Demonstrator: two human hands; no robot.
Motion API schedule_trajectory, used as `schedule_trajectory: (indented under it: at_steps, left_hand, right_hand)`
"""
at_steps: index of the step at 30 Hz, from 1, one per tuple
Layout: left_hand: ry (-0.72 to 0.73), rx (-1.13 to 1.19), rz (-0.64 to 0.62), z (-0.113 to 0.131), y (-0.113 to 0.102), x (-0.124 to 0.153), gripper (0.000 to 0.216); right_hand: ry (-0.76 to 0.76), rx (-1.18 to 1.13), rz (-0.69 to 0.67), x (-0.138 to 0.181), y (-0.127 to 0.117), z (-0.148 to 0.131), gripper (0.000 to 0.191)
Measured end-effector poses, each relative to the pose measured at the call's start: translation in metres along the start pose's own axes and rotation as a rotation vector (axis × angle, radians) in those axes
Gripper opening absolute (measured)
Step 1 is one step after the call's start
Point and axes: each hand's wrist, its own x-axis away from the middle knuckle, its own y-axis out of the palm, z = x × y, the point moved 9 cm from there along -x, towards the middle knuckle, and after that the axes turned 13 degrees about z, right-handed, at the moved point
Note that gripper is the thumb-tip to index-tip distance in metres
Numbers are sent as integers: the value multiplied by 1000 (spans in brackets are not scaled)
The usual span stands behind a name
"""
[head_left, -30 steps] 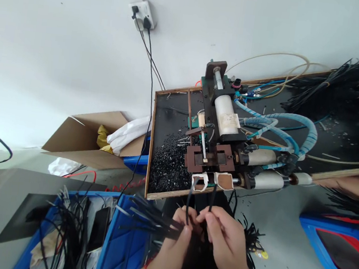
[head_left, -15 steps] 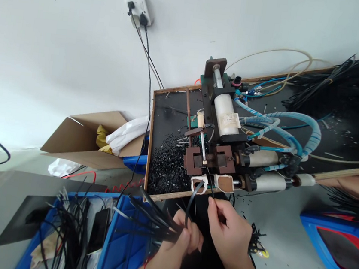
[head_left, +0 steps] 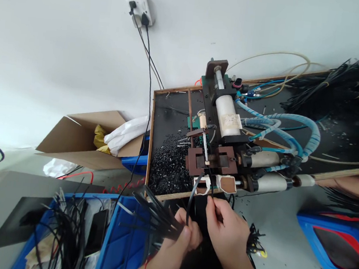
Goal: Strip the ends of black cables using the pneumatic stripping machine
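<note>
Feeding apparently in hand: right hand (head_left: 227,230) pinches thin black cable (head_left: 212,191), running toward brown metal blocks (head_left: 227,159); left hand (head_left: 176,246) grips fanned black cable bundle (head_left: 161,217). Next move likely calls for steady alignment.

Cables (head_left: 165,220) look smooth plastic, the carton (head_left: 61,136) matt cardboard.

This place is a production workshop. The machine (head_left: 229,114) with air hoses (head_left: 312,139) shows it: to its left lie small black offcuts (head_left: 169,168) (very many), to its right bundled black cables (head_left: 310,95).
</note>
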Motion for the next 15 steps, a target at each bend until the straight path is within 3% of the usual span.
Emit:
schedule_trajectory:
  at_steps: [4, 9, 12, 15]
  left_hand:
    - [5, -15, -12, 1, 0, 1, 21]
    - [-2, -28, -27, 0, 1, 4, 23]
    - [0, -37, -33, -1, 0, 5, 24]
    - [-1, -57, -42, -1, 0, 6, 24]
  right_hand:
    - [460, -298, -177, 17, 14, 31, 29]
    - [1174, -983, -285, 55, 46, 41, 41]
    - [1423, -1277, -402, 66, 62, 27, 41]
    - [1550, -1431, -515, 69, 69, 20, 41]
